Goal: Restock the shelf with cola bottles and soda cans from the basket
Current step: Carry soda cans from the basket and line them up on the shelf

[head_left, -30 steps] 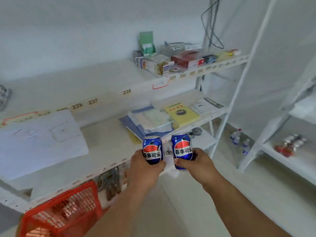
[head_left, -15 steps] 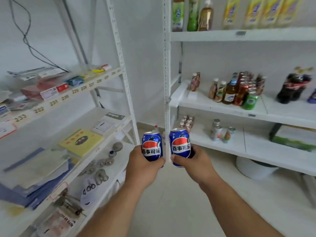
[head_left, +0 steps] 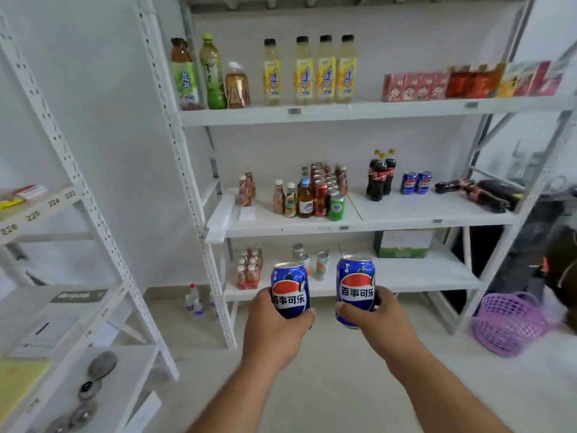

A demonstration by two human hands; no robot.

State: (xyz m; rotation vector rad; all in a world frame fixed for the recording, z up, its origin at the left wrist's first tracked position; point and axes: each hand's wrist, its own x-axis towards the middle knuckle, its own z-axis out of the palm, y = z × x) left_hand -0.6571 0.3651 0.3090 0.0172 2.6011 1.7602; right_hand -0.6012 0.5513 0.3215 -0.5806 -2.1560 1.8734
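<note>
My left hand (head_left: pixel 274 329) grips one blue soda can (head_left: pixel 290 289) and my right hand (head_left: pixel 371 320) grips another blue soda can (head_left: pixel 356 285), both upright in front of me. Ahead stands the white drinks shelf (head_left: pixel 406 214). On its middle level, upright cola bottles (head_left: pixel 379 175) stand beside two blue soda cans (head_left: pixel 415 182). More cola bottles (head_left: pixel 477 193) lie on their sides at the right end. Both hands are well short of that shelf level.
A cluster of small bottles and cans (head_left: pixel 312 195) fills the middle level's left half. Tea bottles (head_left: pixel 309 70) and red cartons (head_left: pixel 468 81) line the top level. A purple basket (head_left: pixel 509 323) sits on the floor at right. Another white rack (head_left: pixel 78 307) is at my left.
My view has swung right, from the left rack and red basket to the drinks shelf. Both hands keep hold of their cans, which have drawn slightly apart.
</note>
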